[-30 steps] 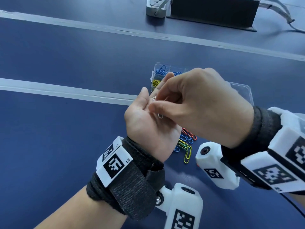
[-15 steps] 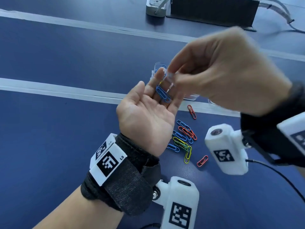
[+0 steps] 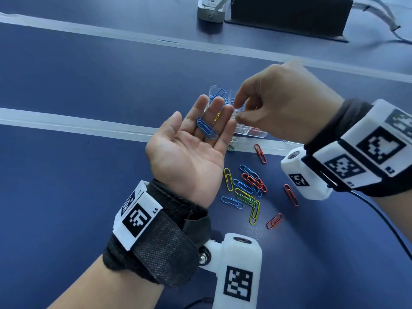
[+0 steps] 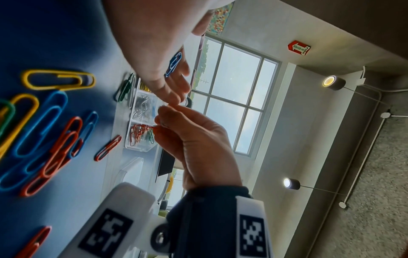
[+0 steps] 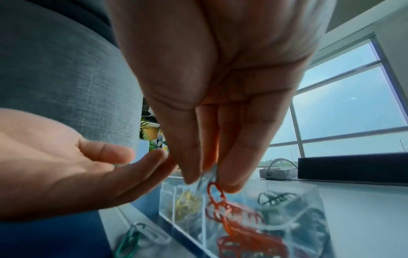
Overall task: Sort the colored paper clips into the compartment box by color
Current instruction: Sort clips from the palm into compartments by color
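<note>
My left hand (image 3: 189, 152) lies palm up above the table, fingers straight, with blue paper clips (image 3: 206, 128) resting across them. My right hand (image 3: 239, 114) hovers over the clear compartment box (image 3: 254, 133) just beyond my left fingertips. In the right wrist view its thumb and fingers pinch a silver paper clip (image 5: 208, 174) above the box (image 5: 183, 195), where yellow, red and dark green clips fill separate compartments. A loose pile of blue, red, yellow and green clips (image 3: 247, 188) lies on the blue table under my wrists.
A green clip and a pale clip (image 5: 134, 239) lie on the white tape strip (image 3: 66, 124) in front of the box. Single red clips (image 3: 260, 153) are scattered right of the pile. A power strip (image 3: 210, 7) and a black block (image 3: 289, 16) stand at the far edge.
My right hand took the silver clip from my left palm, rose, then came down over the box. My left hand has flattened, showing the blue clips on its fingers.
</note>
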`<state>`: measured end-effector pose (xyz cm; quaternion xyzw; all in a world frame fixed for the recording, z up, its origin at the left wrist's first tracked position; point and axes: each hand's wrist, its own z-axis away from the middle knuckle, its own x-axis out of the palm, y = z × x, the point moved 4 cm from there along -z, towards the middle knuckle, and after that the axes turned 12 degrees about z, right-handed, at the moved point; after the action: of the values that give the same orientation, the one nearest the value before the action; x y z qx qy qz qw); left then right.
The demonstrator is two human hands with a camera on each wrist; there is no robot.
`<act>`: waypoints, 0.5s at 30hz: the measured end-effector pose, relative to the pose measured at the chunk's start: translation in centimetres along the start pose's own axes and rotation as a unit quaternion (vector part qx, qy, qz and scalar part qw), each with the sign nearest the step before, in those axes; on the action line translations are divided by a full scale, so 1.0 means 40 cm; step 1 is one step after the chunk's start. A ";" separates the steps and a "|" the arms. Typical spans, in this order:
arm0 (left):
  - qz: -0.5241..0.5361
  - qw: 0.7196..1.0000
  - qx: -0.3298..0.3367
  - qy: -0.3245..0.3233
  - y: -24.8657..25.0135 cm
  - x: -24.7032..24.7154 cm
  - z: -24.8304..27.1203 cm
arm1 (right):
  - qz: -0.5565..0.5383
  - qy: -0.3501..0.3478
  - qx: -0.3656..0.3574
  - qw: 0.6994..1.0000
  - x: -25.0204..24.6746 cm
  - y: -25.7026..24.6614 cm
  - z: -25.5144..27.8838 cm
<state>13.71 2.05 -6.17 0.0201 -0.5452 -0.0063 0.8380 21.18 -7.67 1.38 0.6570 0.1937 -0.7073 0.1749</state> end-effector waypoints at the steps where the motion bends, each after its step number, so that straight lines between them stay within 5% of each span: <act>1: 0.002 1.000 -0.002 0.001 0.000 0.000 0.000 | -0.002 0.003 -0.001 1.000 -0.005 -0.002 0.002; 8: 0.000 1.000 0.002 0.007 0.006 0.001 0.000 | -0.024 0.013 0.015 1.000 -0.041 0.020 0.010; 15: -0.007 1.000 -0.002 0.004 0.003 0.005 0.002 | 0.053 -0.074 -0.041 0.995 0.016 -0.003 0.032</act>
<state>13.70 2.17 -5.94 0.0226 -0.5417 -0.0133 0.8402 19.97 -8.20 0.84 0.6048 0.1740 -0.7349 0.2525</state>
